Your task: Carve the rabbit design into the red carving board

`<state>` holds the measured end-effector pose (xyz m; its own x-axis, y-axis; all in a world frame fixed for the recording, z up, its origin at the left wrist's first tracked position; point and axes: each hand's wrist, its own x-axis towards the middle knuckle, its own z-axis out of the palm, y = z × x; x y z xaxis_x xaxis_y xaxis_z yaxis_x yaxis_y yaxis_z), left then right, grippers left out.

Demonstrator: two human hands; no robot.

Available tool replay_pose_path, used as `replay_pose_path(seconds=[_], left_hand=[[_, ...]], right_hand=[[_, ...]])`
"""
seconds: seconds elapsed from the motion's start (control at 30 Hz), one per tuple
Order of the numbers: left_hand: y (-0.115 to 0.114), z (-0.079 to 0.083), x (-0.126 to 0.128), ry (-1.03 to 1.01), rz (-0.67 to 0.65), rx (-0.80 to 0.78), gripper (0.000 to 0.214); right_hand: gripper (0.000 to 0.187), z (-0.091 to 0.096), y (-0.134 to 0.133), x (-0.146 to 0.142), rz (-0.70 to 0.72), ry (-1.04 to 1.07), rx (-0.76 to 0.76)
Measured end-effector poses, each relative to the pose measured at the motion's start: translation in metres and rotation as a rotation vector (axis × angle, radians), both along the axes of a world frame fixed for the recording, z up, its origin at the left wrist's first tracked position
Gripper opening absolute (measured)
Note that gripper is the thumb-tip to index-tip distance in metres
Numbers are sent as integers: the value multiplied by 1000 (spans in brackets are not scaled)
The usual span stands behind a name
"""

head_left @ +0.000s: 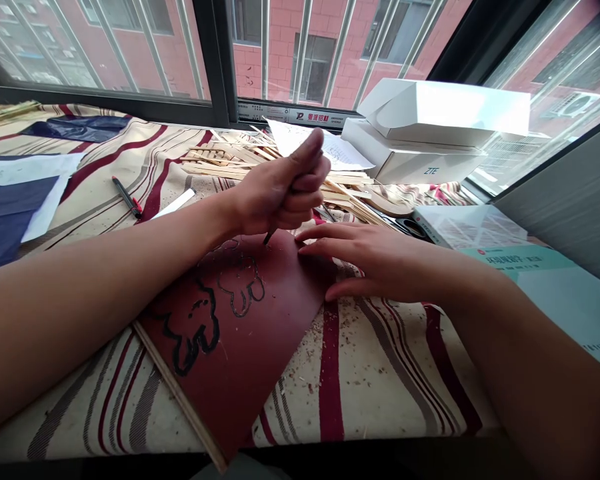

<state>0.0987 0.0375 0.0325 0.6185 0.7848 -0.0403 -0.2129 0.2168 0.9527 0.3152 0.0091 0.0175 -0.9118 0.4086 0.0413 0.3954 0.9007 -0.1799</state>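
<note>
Holding: my left hand [280,190] is curled into a tight fist around a thin dark tool [269,237]; only the tip shows below my fingers, right at the top of the board, and I cannot tell if it touches.
Right hand: my right hand [375,257] lies spread and flat, its fingertips resting on the board's far corner.
Board: the red board [275,320] lies tilted across the cloth between my hands, a thin wooden strip [180,393] running along its near left edge; black flower-like outlines [193,327] are drawn on it.
Cloth: a cream cloth [380,393] with red and grey stripes covers the table; wood shavings [350,327] are scattered over it, beside the board.
Beyond my hands: a heap of wooden sticks [220,160] lies under a sheet of paper [320,150]; a curved wooden piece [390,207] sits at the heap's right end.
Left side: a black pen [126,197] lies near a white strip [173,203]; dark blue sheets [10,220] lie further off.
Right side: white boxes [425,140] stand against the window [220,67]; a book [525,287] lies just beyond my right arm.
</note>
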Motion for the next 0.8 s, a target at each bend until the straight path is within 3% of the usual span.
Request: replay_pose_path(seconds=[0.13,0.33,0.43,0.5,0.7,0.8], left_hand=[[-1,1,0,54,-8,-1,70],[-7,-6,6,-49,537,92,65],[-14,-12,12,-75,635,305,68],[-14,-13,13,-95,623,347,69],[0,-3,-4,-56,269,27,69],[2,-1,-6,-49,209,-12,70]], right_hand=[[56,-1,2,1,26,27,3],[57,0,3,0,17,1,-15],[57,-1,3,0,35,11,-5],[58,-1,3,0,37,4,3],[60,-1,3,-1,12,-22,6],[59,-1,3,0,9,-13,2]])
